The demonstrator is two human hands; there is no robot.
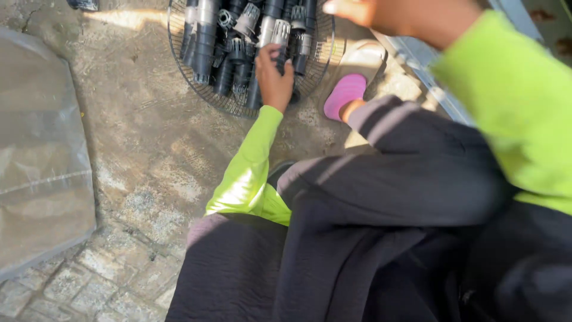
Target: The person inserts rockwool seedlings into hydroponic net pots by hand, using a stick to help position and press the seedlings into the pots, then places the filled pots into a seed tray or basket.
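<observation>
Sunlight is falling on the stone floor [149,149]. The left hand [274,74] is gripping a black tube [280,56] in the wire basket [179,42]; the right hand [405,18], blurred, I cannot tell; clear plastic sheet [42,161] lying beside.

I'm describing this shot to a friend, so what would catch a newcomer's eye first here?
Probably the bright lime-green sleeve running up the middle to the left hand, which reaches into a round wire basket of black and grey plastic tubes at the top. The pink shoe just right of the basket stands out too, and the right hand is blurred at the top edge.
</observation>
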